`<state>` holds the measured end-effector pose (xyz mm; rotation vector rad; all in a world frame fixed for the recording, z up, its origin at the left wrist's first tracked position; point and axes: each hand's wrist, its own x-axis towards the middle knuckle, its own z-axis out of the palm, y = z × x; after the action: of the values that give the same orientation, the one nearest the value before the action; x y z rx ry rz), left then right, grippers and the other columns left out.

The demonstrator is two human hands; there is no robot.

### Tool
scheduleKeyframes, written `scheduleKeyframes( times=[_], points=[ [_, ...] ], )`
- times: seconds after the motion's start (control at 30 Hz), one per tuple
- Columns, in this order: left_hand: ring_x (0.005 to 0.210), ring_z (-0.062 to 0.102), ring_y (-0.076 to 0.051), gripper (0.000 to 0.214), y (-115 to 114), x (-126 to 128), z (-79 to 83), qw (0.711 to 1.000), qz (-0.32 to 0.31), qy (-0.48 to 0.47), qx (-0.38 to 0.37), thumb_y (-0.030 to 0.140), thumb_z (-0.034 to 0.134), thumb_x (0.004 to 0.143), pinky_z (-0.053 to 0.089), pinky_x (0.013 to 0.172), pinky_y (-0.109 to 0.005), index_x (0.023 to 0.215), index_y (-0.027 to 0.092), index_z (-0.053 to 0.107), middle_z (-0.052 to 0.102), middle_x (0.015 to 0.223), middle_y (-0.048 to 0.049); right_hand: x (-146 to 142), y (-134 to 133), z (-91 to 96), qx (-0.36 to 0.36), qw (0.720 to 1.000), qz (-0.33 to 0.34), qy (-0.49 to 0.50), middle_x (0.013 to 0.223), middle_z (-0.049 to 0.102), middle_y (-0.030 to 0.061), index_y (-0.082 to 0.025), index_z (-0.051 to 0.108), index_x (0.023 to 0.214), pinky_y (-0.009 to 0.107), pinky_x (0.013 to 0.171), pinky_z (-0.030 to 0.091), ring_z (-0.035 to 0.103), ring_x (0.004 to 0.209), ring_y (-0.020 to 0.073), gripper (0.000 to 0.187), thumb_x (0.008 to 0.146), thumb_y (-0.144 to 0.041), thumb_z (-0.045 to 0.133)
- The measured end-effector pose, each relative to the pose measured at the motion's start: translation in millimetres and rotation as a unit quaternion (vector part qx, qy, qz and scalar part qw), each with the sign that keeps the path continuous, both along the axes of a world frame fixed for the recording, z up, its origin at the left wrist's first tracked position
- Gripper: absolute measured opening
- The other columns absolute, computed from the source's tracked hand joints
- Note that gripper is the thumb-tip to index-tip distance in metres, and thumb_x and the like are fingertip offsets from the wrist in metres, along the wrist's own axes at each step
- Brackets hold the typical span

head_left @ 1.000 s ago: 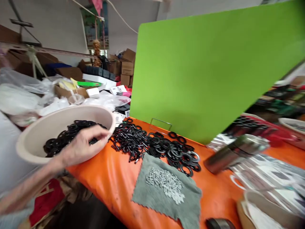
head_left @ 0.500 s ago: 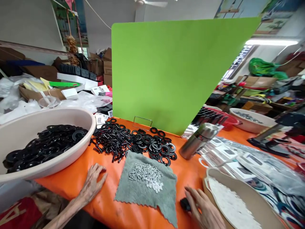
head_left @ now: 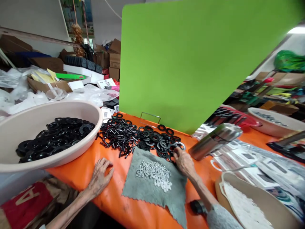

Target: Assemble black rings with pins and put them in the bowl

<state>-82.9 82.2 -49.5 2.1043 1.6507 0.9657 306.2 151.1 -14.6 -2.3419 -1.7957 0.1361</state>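
Observation:
My left hand [head_left: 102, 176] rests on the orange table cover with its fingers loosely apart and holds nothing. At the right edge of a pile of black rings [head_left: 154, 137], my right hand [head_left: 184, 161] reaches down, its fingertips closed on a black ring. Its palm side is hidden. Under that wrist spreads a grey-green cloth [head_left: 133, 187], bearing small silvery metal pins [head_left: 149, 169] and small white pieces [head_left: 164, 184]. Left of the rings lies a heap of black screw-like parts [head_left: 120, 135]. A dark cylindrical object [head_left: 197, 206] lies beside my right forearm.
A large pale basin [head_left: 94, 140] of black rings stands at left. A green board [head_left: 190, 63] rises behind the piles. A steel flask [head_left: 213, 141] leans at right, near boxed items [head_left: 234, 159]. A beige tub [head_left: 220, 194] with white pieces sits front right.
My right hand has moved from the dark object at the front right, forward to the pile of black rings. My left hand has stayed on the table. The view has shifted a little.

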Motion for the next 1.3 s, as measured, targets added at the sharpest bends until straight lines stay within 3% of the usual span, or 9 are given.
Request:
scheduleKeyframes(
  times=[0.17,0.4,0.63,0.73,0.8,0.9,0.97,1.1,1.3],
  points=[
    [0.086,0.055,-0.024,0.010,-1,2,8.3,1.000,0.000,0.018,-0.025,0.025,0.048,0.086,0.045,0.082,-0.042,0.082,0.020,0.057,0.058,0.085,-0.0052,16,-1,-3.2,-0.025,0.998,-0.059,0.017,0.095,0.063,0.0030,-0.015,0.060,0.102,0.035,0.075,0.052,0.061,0.083,0.0154,0.025,0.093,-0.037,0.054],
    [0.084,0.055,-0.023,0.011,2,2,-6.6,1.000,0.006,-0.001,0.012,0.029,0.050,0.086,0.044,0.080,-0.040,0.083,0.021,0.057,0.057,0.082,-0.0038,1,-8,-3.1,-0.024,0.987,-0.160,0.015,0.101,0.062,0.0048,-0.016,0.057,0.112,0.036,0.074,0.053,0.062,0.085,0.0165,0.032,0.092,-0.040,0.055],
    [0.084,0.056,-0.023,0.009,0,1,1.7,1.000,0.007,0.002,-0.002,0.026,0.050,0.084,0.045,0.080,-0.039,0.081,0.022,0.057,0.058,0.083,-0.0037,2,-8,11.2,0.004,0.986,-0.150,0.068,0.099,0.061,0.0041,-0.016,0.058,0.107,0.036,0.075,0.052,0.060,0.084,0.0162,0.029,0.092,-0.040,0.055],
    [0.086,0.055,-0.023,0.008,-1,0,5.8,1.000,0.004,0.009,-0.015,0.024,0.050,0.085,0.045,0.082,-0.039,0.084,0.021,0.057,0.058,0.085,-0.0040,5,-18,27.1,0.006,0.989,-0.085,0.122,0.089,0.061,0.0025,-0.015,0.058,0.101,0.034,0.072,0.050,0.059,0.077,0.0151,0.026,0.092,-0.039,0.053],
    [0.087,0.055,-0.023,0.007,-2,0,5.5,1.000,0.004,0.013,-0.022,0.023,0.050,0.085,0.044,0.083,-0.039,0.085,0.021,0.056,0.057,0.087,-0.0042,-5,-37,35.4,-0.020,0.982,0.014,0.185,0.081,0.063,0.0022,-0.017,0.059,0.097,0.031,0.066,0.050,0.060,0.072,0.0152,0.028,0.091,-0.042,0.050],
    [0.088,0.054,-0.023,0.006,-1,0,4.5,0.999,0.004,0.017,-0.029,0.022,0.050,0.085,0.044,0.083,-0.038,0.084,0.021,0.056,0.057,0.088,-0.0042,-43,-80,36.3,-0.068,0.943,0.178,0.272,0.078,0.066,0.0008,-0.023,0.061,0.098,0.027,0.058,0.050,0.062,0.070,0.0166,0.035,0.087,-0.052,0.045],
    [0.088,0.054,-0.023,0.005,-2,0,5.1,0.999,0.006,0.020,-0.030,0.022,0.051,0.085,0.044,0.083,-0.038,0.084,0.021,0.055,0.057,0.088,-0.0043,-73,-109,29.7,-0.077,0.923,0.244,0.286,0.069,0.063,-0.0018,-0.025,0.063,0.093,0.027,0.055,0.050,0.060,0.062,0.0156,0.032,0.087,-0.052,0.045],
    [0.088,0.054,-0.023,0.004,-1,0,8.7,0.999,0.003,0.026,-0.031,0.021,0.052,0.084,0.045,0.083,-0.039,0.083,0.020,0.056,0.057,0.088,-0.0048,-112,-135,16.8,-0.020,0.931,0.271,0.245,0.078,0.061,0.0020,-0.025,0.064,0.087,0.031,0.064,0.051,0.061,0.069,0.0172,0.026,0.092,-0.040,0.043],
    [0.088,0.054,-0.023,0.004,0,1,10.1,0.999,0.003,0.028,-0.036,0.022,0.052,0.084,0.045,0.083,-0.040,0.082,0.021,0.056,0.057,0.087,-0.0048,-135,-104,6.0,0.062,0.934,0.304,0.178,0.084,0.058,0.0039,-0.022,0.058,0.096,0.027,0.066,0.049,0.058,0.075,0.0160,0.023,0.096,-0.026,0.035]
  ],
)
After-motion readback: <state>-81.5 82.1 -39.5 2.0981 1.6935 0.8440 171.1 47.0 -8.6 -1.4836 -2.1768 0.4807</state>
